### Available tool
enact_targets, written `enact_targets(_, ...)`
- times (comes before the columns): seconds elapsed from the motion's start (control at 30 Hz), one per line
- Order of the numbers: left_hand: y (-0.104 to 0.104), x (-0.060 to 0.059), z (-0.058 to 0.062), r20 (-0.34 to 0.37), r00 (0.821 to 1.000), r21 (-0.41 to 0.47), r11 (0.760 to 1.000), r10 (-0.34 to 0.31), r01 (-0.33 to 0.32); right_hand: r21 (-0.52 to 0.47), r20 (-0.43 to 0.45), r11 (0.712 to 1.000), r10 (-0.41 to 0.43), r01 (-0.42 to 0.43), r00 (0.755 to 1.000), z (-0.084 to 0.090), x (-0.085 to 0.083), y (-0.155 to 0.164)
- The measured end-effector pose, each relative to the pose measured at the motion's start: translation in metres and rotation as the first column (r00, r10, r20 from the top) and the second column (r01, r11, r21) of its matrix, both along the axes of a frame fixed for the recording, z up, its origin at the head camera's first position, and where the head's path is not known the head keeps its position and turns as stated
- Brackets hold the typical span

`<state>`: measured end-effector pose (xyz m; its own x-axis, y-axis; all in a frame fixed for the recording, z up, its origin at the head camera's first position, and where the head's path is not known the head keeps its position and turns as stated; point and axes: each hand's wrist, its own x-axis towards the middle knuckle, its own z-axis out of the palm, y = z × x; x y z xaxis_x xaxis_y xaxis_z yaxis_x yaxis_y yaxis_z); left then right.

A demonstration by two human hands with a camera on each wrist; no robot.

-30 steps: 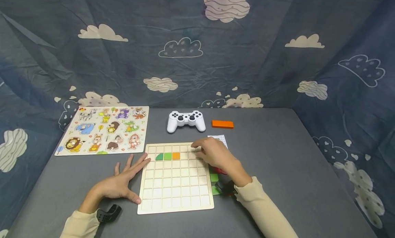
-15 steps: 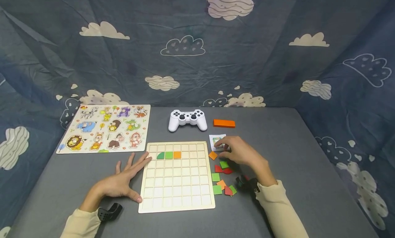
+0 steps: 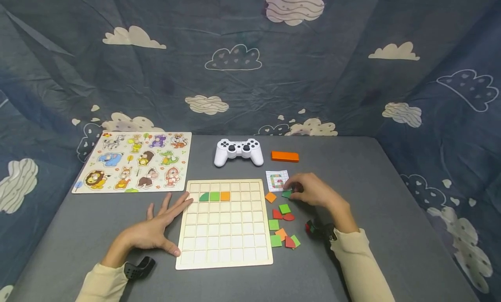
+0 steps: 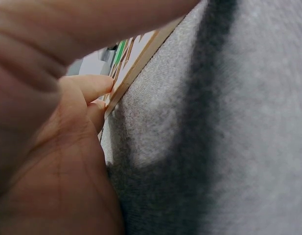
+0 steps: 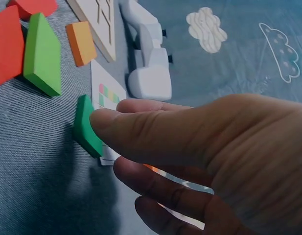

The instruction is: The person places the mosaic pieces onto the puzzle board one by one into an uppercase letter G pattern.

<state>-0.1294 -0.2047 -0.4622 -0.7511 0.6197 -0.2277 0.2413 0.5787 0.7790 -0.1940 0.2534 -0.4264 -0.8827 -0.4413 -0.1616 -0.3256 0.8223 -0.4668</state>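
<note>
My left hand (image 3: 150,234) lies spread at the left edge of the pale wooden grid board (image 3: 224,232), fingertips and thumb touching its frame. In the left wrist view, fingers (image 4: 94,87) meet the board's edge. A dark green quarter-round tile, a light green square tile (image 3: 214,196) and an orange square tile (image 3: 225,196) sit side by side in the second row. Right of the board, my right hand (image 3: 315,191) pinches a dark green tile (image 5: 86,125) between thumb and forefinger, beside the printed pattern card (image 3: 276,180).
Several loose red, orange and green tiles (image 3: 275,241) lie along the board's right edge. Behind are a white game controller (image 3: 238,152) and an orange block (image 3: 285,156). An animal puzzle board (image 3: 133,162) lies at the back left; a cloud-patterned cloth (image 3: 235,93) hangs behind.
My right hand has moved from above the board's upper right to the right, past the card, uncovering card and loose tiles. A dark green tile now shows at its fingertips. My left hand stays put.
</note>
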Motion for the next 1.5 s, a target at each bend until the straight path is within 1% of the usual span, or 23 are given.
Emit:
enact_targets(0.17,-0.002,0.001,0.000,-0.008,1.000,0.000,1.000,-0.007,0.007,0.013,-0.008,1.000,0.013,-0.013,1.000,-0.005,-0.002,-0.004)
enact_targets(0.37,-0.003,0.002,0.000,-0.002,1.000,0.006,1.000,-0.007,0.007,0.045,-0.001,0.999,-0.003,0.003,1.000,-0.010,-0.002,-0.006)
enact_targets(0.5,-0.002,0.002,0.001,0.003,1.000,0.014,1.000,-0.010,0.010,0.058,0.006,0.998,-0.011,0.011,1.000,-0.010,-0.003,-0.006)
enact_targets(0.7,-0.001,0.001,0.000,0.000,1.000,0.019,1.000,-0.013,0.013,0.067,0.005,0.998,-0.001,0.001,1.000,-0.009,-0.004,-0.005)
enact_targets(0.87,0.000,0.001,-0.001,-0.001,1.000,0.015,1.000,-0.007,0.007,0.054,-0.007,0.998,0.011,-0.011,1.000,-0.008,-0.002,-0.003)
enact_targets(1.03,0.000,0.001,-0.001,-0.002,1.000,0.013,1.000,-0.007,0.007,0.018,-0.030,1.000,0.017,-0.016,0.999,-0.007,-0.002,-0.002)
enact_targets(1.13,0.000,0.001,-0.001,-0.004,1.000,0.010,1.000,-0.008,0.008,-0.009,-0.030,1.000,0.020,-0.020,0.999,-0.006,-0.002,-0.003)
enact_targets(1.33,0.001,0.000,0.000,0.004,1.000,0.010,1.000,-0.014,0.014,-0.017,-0.026,0.999,0.031,-0.032,0.999,-0.003,0.001,-0.010)
enact_targets(1.5,-0.001,0.001,0.000,-0.012,1.000,0.017,1.000,-0.019,0.019,-0.028,-0.024,0.998,0.059,-0.060,0.998,0.000,0.002,-0.021)
